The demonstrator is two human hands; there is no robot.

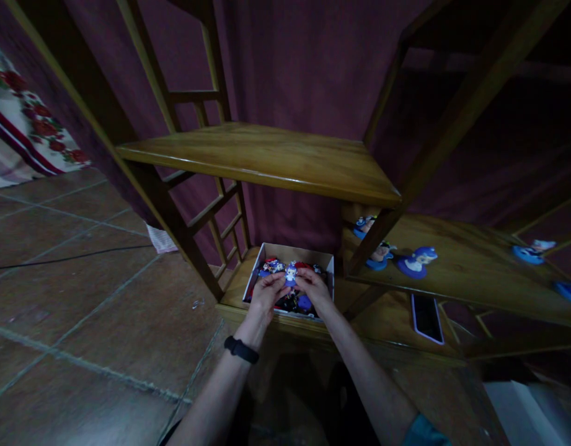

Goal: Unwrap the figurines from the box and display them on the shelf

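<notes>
Between my two hands is a small figurine (291, 273) in white and purple, held upright above an open white cardboard box (330, 272). My left hand (267, 292), with a black band on its wrist, pinches the figurine from the left side. From the right side, the fingers of my right hand (314, 287) grip it too. Several more figurines in red, blue, black and purple lie jumbled in the box under my hands; my fingers hide part of them. The box rests on the lowest board of a wooden shelf unit.
A wooden shelf board (257, 155) juts out above the box. On the right-hand shelf stand several figurines, among them a purple-based one (416, 262). A dark tray with a pale rim (427, 319) lies lower right. A black cable (80, 255) crosses the tiled floor at left.
</notes>
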